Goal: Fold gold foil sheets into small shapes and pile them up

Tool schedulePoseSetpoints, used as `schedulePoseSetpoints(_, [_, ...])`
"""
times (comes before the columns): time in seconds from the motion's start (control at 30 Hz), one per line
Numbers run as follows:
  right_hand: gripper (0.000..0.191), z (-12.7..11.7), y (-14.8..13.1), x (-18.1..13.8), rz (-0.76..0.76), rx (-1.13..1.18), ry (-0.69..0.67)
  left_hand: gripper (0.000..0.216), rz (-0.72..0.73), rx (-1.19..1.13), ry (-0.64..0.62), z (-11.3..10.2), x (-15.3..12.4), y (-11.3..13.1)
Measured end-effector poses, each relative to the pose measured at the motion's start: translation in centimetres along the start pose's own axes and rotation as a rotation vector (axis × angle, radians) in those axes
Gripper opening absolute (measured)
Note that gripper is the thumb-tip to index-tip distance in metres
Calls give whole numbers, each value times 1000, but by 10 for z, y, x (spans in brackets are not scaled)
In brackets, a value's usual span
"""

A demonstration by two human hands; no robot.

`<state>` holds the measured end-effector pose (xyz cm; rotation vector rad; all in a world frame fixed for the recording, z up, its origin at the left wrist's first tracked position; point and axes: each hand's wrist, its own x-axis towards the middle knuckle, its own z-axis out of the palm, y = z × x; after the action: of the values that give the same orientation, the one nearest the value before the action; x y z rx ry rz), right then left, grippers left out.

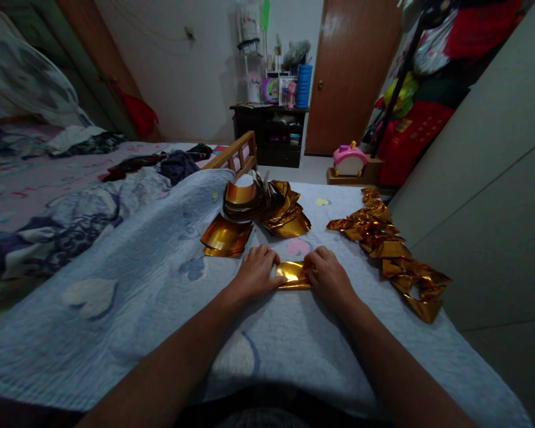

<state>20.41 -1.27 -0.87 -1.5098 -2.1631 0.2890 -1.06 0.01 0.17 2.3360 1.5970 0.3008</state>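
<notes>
Head: left hand (255,271), right hand (329,275) pinch gold foil strip (294,274) ends; long axis left-right.

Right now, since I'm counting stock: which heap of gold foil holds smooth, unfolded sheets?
The heap ahead of the left hand: its sheets are smooth and curled. The row beside the right hand is creased, folded pieces. One piece lies under both hands.

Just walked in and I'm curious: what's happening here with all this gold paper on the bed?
A person works on a blue quilt. The left hand and right hand each hold one end of a gold foil sheet, fingers curled, pressing it down. Behind it lies a heap of curved gold sheets. To the right runs a row of folded gold pieces.
</notes>
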Motion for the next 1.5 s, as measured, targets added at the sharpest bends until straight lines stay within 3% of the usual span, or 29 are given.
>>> schedulePoseSetpoints(0.1, [18,-2,-11,0,-161,-14,-60,34,1,7,-4,0,0,1])
schedulePoseSetpoints(0.2, [20,2,-18,0,-221,72,-124,34,2,8,-9,0,0,1])
schedulePoseSetpoints(0.33, [18,8,-20,0,-174,120,-190,33,1,3,-14,-1,-1,1])
schedulePoseSetpoints(0.5, [15,10,-20,0,-160,119,-170,36,20,-18,-62,-5,-1,-2])
schedulePoseSetpoints(0.7, [12,13,-21,0,-147,88,-174,57,49,-37,-121,-6,0,-7])
schedulePoseSetpoints(0.9, [6,14,-26,0,-116,25,-176,57,58,-22,-123,-6,-1,-7])
schedulePoseSetpoints(1.23, [21,8,-31,0,-130,24,-209,58,43,-10,-114,-5,-1,-6])
schedulePoseSetpoints(1.5, [21,7,-27,-4,-176,33,-224,56,65,-42,-157,-11,0,-8])
